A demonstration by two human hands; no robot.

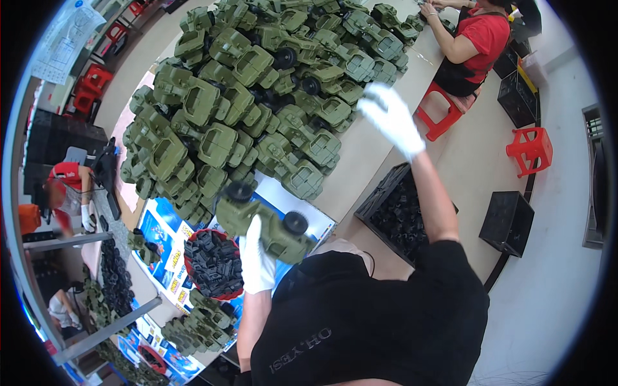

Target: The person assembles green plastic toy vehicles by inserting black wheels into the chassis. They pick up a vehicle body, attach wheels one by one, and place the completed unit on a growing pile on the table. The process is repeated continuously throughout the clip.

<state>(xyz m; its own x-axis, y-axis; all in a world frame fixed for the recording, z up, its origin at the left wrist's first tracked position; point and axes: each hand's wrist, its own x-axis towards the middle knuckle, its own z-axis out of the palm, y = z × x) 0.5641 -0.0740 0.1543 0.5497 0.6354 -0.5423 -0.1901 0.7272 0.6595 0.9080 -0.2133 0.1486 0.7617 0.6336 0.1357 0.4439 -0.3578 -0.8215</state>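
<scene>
In my white-gloved left hand (257,260) is an olive-green toy jeep (286,243), tilted on its side with black wheels showing. The fingers wrap round its body, partly hidden by it. My right hand (393,122), also gloved in white, is raised beyond the right edge of the table with fingers stretched out and nothing visible in them. Nearest to it is a big heap of green toy jeeps (219,145), stacked across the table. Close by my left hand stands a red round basket (187,262) full of small black parts (215,260).
A black crate (370,209) of dark parts sits below my right forearm. More green toy bodies (199,325) lie left of me. A co-worker in red (486,38) sits on a red stool (441,116) at the far right. Another red stool (531,151) and a black bin (506,222) stand on the floor.
</scene>
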